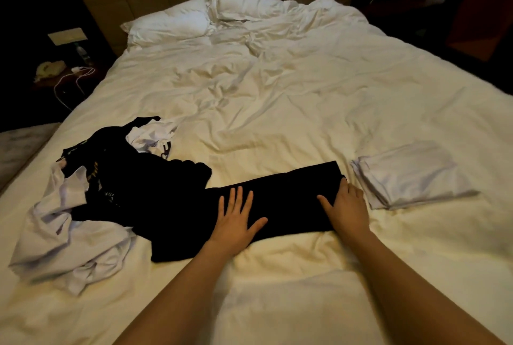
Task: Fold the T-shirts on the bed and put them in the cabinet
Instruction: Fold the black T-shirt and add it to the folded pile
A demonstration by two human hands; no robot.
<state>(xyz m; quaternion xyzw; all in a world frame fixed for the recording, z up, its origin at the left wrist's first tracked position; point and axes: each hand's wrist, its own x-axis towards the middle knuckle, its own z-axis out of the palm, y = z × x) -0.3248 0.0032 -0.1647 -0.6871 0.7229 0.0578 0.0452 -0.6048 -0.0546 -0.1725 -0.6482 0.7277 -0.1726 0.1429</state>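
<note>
While both hands press flat on it, the black T-shirt (pixel 280 200) lies folded into a long strip on the near part of the bed (pixel 277 100), its long axis running left to right, the right end slightly farther away. The left hand (pixel 236 219) rests mid-strip, fingers spread; the right hand (pixel 347 205) lies at the right end, fingers straight. A folded white T-shirt (pixel 410 175) sits just right; unfolded shirts (pixel 91 200) lie heaped left.

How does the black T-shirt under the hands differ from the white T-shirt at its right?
The black T-shirt is a long, narrow strip, half folded; the white T-shirt is a finished compact rectangle. Both hands press the black one; nothing touches the white one. Both lie flat on the bed.
</note>
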